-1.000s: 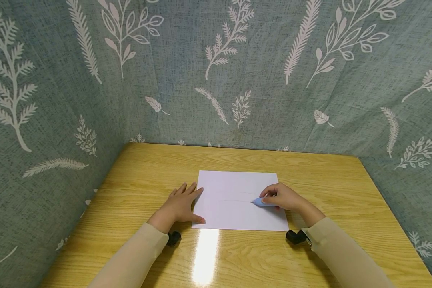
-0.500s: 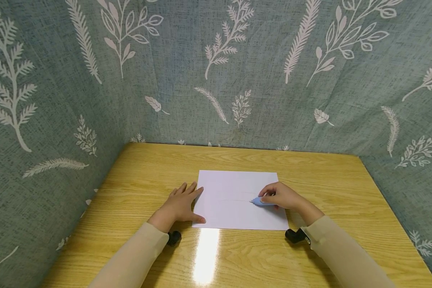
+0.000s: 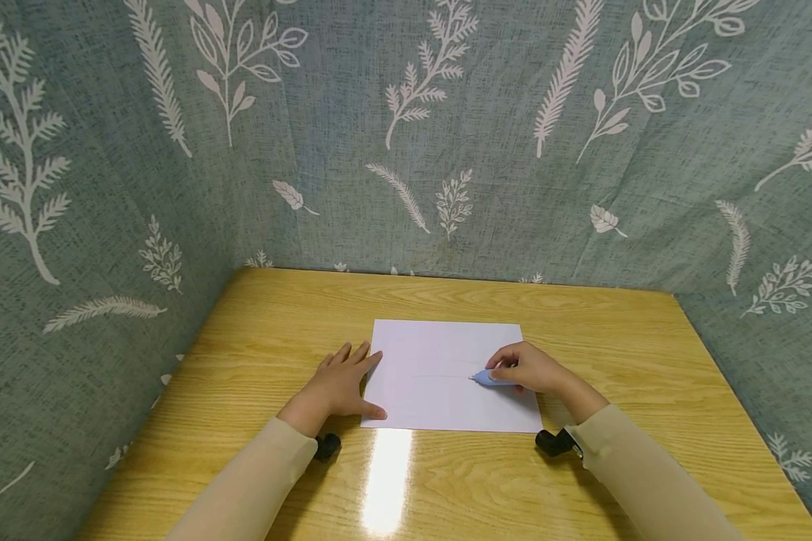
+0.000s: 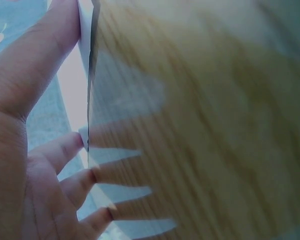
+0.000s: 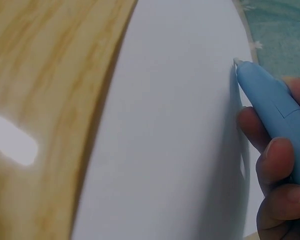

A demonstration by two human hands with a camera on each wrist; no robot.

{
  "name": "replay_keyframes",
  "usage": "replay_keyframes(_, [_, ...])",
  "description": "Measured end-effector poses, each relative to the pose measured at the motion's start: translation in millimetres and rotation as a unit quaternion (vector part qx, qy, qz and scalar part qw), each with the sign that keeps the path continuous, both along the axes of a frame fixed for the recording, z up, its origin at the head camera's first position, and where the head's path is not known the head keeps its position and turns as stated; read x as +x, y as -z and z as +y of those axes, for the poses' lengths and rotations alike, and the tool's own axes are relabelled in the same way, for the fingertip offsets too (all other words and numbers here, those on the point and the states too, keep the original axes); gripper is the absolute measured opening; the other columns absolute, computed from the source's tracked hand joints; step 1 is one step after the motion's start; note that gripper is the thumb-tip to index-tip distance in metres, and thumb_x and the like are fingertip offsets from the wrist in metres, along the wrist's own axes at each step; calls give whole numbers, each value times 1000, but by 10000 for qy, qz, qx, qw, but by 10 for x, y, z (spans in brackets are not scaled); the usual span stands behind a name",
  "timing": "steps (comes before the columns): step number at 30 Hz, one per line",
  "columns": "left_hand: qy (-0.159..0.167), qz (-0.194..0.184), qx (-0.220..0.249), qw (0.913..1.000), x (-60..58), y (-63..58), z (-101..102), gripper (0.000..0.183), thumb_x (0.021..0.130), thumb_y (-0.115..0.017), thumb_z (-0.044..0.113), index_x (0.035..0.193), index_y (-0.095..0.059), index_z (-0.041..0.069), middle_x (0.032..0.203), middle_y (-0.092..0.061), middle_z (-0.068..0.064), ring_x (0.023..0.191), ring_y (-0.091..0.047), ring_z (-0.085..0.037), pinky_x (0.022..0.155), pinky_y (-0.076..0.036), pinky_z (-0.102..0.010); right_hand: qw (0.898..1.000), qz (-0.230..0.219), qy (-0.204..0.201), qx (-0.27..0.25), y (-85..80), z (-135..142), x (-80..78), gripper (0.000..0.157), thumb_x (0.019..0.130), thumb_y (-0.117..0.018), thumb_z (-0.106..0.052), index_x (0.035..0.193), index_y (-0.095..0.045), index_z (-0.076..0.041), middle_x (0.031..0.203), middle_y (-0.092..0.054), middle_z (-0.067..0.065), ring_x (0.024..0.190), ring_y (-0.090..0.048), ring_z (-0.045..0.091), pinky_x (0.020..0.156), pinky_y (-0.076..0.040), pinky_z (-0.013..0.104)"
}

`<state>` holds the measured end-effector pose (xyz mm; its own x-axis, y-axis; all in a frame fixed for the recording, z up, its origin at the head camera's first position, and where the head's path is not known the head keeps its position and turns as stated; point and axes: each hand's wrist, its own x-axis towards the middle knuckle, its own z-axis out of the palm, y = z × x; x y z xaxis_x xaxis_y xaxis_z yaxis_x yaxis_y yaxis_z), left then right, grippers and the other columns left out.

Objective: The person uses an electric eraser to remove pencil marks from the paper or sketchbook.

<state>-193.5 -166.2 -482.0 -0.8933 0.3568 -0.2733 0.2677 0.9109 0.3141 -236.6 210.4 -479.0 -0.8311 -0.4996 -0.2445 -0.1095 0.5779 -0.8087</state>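
Observation:
A white sheet of paper (image 3: 440, 409) lies on the wooden table in the head view, with faint thin lines across its middle. My left hand (image 3: 341, 383) rests at the sheet's left edge, fingers spread and thumb on the near corner. In the left wrist view, the fingers (image 4: 72, 187) of that hand meet the glossy tabletop. With its fingertips, my right hand (image 3: 531, 370) pinches a thick light-blue pen-shaped tool (image 3: 492, 378) over the sheet's right half. The tool's narrow pale tip (image 5: 237, 61) points left, right at the end of a faint line.
The wooden table (image 3: 291, 300) is bordered by a grey-green curtain (image 3: 338, 113) with white leaf prints at the back and both sides. A bright light reflection (image 3: 386, 481) lies in front of the paper. Small black wrist cameras (image 3: 553, 443) sit below both wrists.
The right hand and the blue tool have shifted very slightly left and up over the paper. The left hand has stayed in place.

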Motion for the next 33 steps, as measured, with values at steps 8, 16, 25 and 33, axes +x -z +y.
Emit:
replay_keyframes(8, [-11, 8, 15, 10000, 2, 5, 2, 112, 70, -79, 68, 160, -31, 22, 167, -15, -12, 151, -8, -44, 119, -10, -63, 10000, 15, -18, -77, -8, -1, -8, 20, 96, -68, -15, 110, -73, -2, 83, -67, 5, 54, -50, 18, 49, -47, 34])
replay_keyframes(16, [-5, 7, -2, 10000, 0, 1, 2, 113, 69, -79, 69, 160, -30, 21, 167, -15, -12, 151, -9, -44, 119, -11, -64, 10000, -10, 22, -26, 3, -1, -8, 18, 97, -68, -16, 109, -74, -5, 82, -66, 3, 54, -51, 18, 51, -48, 33])
replay_keyframes(25, [-23, -4, 34, 10000, 5, -7, 2, 113, 69, -79, 69, 160, -31, 22, 167, -15, -12, 151, -8, -44, 119, -11, -63, 10000, 8, -12, -27, 21, -6, -18, 18, 96, -68, -16, 109, -74, -4, 83, -67, 2, 54, -51, 17, 51, -48, 32])
replay_keyframes(33, [-8, -29, -1, 10000, 12, -24, 13, 111, 71, -79, 67, 160, -30, 21, 167, -15, -13, 151, -8, -44, 118, -12, -64, 9999, 16, -76, -127, 21, -8, -22, 19, 97, -67, -15, 109, -73, -2, 84, -69, 3, 54, -50, 16, 51, -48, 32])
